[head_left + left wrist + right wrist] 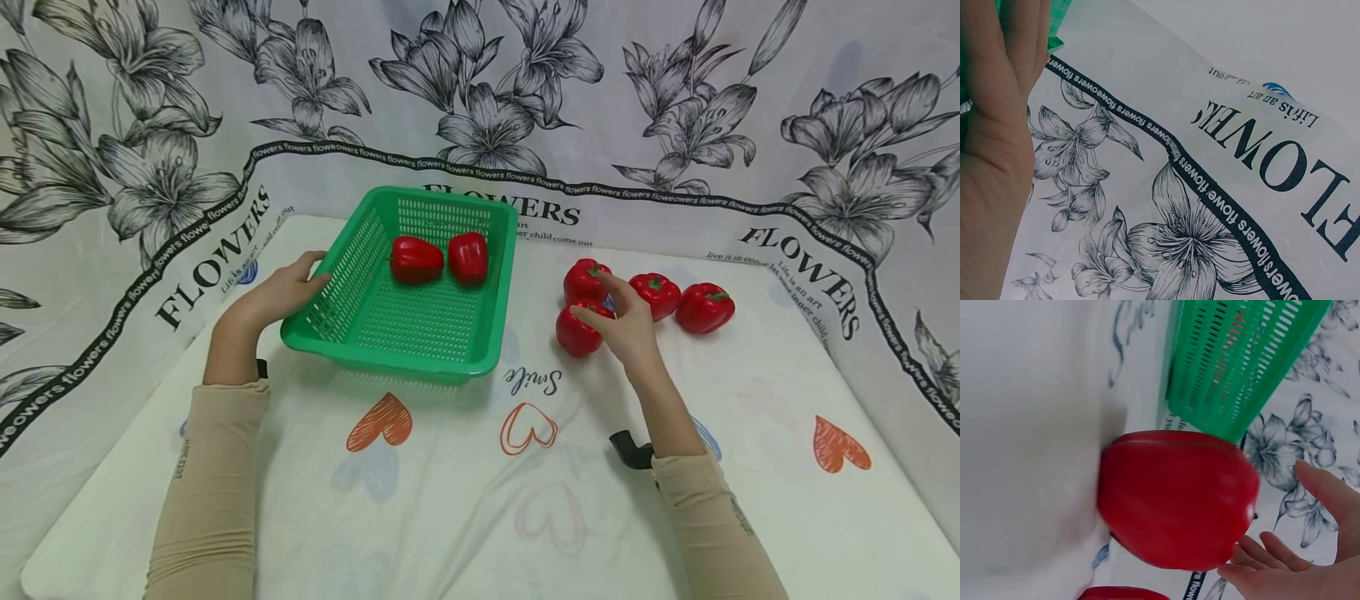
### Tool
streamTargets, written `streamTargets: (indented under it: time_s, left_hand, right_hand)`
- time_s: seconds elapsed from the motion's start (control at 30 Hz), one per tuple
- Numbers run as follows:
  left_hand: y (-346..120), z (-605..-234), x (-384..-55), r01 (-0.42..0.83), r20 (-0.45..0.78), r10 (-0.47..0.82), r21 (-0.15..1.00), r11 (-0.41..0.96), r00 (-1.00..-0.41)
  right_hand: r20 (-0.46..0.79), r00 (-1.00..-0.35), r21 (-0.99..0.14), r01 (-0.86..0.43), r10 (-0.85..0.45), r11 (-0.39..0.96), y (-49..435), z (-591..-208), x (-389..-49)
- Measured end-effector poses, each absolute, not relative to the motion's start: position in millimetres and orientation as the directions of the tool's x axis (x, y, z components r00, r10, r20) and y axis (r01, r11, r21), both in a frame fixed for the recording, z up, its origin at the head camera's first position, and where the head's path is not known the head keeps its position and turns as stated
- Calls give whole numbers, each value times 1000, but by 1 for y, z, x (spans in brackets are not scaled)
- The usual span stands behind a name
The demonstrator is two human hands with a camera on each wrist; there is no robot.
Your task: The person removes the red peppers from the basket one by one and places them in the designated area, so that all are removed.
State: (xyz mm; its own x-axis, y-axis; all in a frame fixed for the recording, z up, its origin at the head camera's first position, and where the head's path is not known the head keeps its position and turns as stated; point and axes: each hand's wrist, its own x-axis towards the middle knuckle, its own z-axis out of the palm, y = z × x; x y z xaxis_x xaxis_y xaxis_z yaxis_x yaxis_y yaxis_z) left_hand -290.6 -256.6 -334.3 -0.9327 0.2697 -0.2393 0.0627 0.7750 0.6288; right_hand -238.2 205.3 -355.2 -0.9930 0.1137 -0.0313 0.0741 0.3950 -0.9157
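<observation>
On the left of the head view, my left hand [281, 292] grips the left rim of a green plastic basket [412, 360], its thumb over the edge. Inside the basket lie two red bell peppers, one on its side [416, 261] and one beside it [468, 258]. My right hand [628, 325] reaches over a near red bell pepper [577, 330], thumb and fingers spread apart. In the right wrist view that pepper [1175, 500] stands in front of the fingers, which are not closed round it; whether a fingertip touches it I cannot tell.
Behind the near pepper sits another bell pepper [583, 279]. Two more, a middle one [660, 293] and a far right one [705, 308], lie to the right. The white cloth [450, 517] is printed with hearts, and a flowered sheet [480, 100] rises behind.
</observation>
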Motion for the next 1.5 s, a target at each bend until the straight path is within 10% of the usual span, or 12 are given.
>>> streamTargets:
  time_s: [1.5]
  left_hand:
    - [-256,-335,-290,82,-228,267,597,798,-936]
  right_hand:
    - [209,-960,-902,-263,-189,342,57,-284,-314]
